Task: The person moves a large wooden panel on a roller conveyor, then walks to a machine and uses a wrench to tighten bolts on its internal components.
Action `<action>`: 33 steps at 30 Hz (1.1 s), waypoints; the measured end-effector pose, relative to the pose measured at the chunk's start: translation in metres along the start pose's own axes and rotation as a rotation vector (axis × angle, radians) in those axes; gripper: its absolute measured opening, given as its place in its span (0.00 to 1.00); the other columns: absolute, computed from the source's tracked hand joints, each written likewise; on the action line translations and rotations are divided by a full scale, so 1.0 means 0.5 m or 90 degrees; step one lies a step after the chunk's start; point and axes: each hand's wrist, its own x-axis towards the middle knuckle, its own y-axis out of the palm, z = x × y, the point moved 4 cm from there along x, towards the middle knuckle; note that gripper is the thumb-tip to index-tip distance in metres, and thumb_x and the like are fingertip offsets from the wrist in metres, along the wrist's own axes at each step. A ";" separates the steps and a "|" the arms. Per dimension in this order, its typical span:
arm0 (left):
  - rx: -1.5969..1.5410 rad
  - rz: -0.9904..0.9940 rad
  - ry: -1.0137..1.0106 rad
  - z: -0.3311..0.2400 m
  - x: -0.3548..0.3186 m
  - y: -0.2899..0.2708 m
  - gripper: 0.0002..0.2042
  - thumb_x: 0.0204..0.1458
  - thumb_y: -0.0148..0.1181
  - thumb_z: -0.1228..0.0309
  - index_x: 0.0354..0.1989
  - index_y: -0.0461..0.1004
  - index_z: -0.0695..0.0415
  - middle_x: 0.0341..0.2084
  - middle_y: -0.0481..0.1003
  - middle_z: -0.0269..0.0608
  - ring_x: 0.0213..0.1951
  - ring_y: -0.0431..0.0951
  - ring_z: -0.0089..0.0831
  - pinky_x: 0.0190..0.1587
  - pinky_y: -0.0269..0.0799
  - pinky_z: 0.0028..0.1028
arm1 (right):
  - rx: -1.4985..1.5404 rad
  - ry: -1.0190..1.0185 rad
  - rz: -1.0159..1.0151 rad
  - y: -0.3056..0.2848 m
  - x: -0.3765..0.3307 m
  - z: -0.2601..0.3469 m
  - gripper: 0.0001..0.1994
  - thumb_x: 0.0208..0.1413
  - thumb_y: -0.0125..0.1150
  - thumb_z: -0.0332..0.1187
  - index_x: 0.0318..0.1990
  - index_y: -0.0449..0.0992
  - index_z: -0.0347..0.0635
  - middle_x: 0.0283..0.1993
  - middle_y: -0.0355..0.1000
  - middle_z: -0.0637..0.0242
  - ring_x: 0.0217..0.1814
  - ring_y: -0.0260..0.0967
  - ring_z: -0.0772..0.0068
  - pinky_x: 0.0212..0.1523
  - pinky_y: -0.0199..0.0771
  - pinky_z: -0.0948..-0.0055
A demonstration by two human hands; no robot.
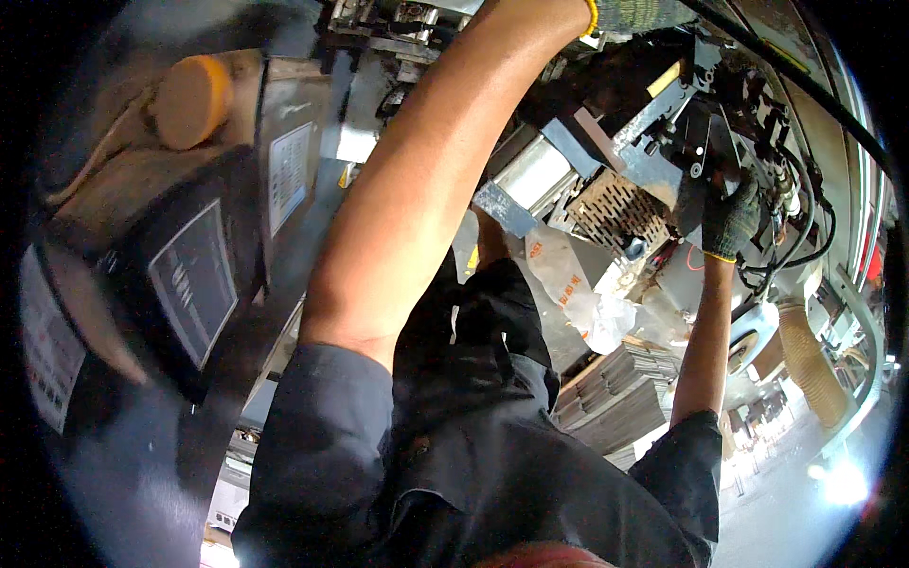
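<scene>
My left hand (639, 14), in a dark knitted glove with a yellow cuff, reaches across the machine at the top edge of the view. Its fingers are out of sight, so its grip does not show. In a matching glove, my right hand (734, 218) is at the machine's right side, fingers curled against a dark part (699, 156). What it grips there is hard to make out in the shadow. Between my arms lie a slotted metal plate (617, 210), a shiny metal block (533, 173) and a flat grey bar (505, 208).
Black hoses (812, 227) loop beside my right hand, and a black cable (795, 71) crosses the upper right. Lower down are a clear plastic bag (611, 324) and a stack of flat grey pieces (615, 398). A dark machine housing (194, 284) with an orange round knob (194, 102) stands left.
</scene>
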 end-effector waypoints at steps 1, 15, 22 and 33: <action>-0.009 -0.013 0.006 0.001 -0.006 0.002 0.19 0.62 0.57 0.55 0.47 0.78 0.59 0.44 0.80 0.54 0.48 0.80 0.49 0.51 0.74 0.44 | 0.003 -0.011 -0.008 0.002 -0.005 -0.008 0.30 0.56 0.72 0.48 0.58 0.71 0.37 0.49 0.79 0.51 0.49 0.78 0.46 0.45 0.77 0.53; -0.042 -0.147 0.030 0.011 -0.063 0.005 0.17 0.64 0.57 0.57 0.44 0.78 0.60 0.41 0.80 0.53 0.46 0.81 0.48 0.48 0.74 0.42 | 0.096 -0.022 -0.056 0.019 0.012 -0.013 0.26 0.53 0.76 0.47 0.53 0.75 0.41 0.42 0.81 0.53 0.40 0.80 0.46 0.40 0.78 0.55; -0.040 -0.179 0.046 0.006 -0.075 0.004 0.17 0.64 0.56 0.58 0.42 0.78 0.61 0.40 0.80 0.53 0.44 0.81 0.47 0.47 0.75 0.41 | 0.156 0.009 -0.139 -0.009 0.024 0.049 0.15 0.53 0.78 0.43 0.40 0.82 0.45 0.37 0.83 0.63 0.39 0.81 0.61 0.42 0.77 0.64; -0.081 -0.202 0.067 0.004 -0.092 -0.003 0.16 0.65 0.57 0.59 0.40 0.78 0.62 0.38 0.81 0.51 0.43 0.82 0.44 0.45 0.76 0.39 | 0.120 0.028 -0.085 0.000 0.021 0.032 0.13 0.55 0.77 0.42 0.39 0.82 0.46 0.39 0.83 0.63 0.39 0.81 0.63 0.42 0.77 0.65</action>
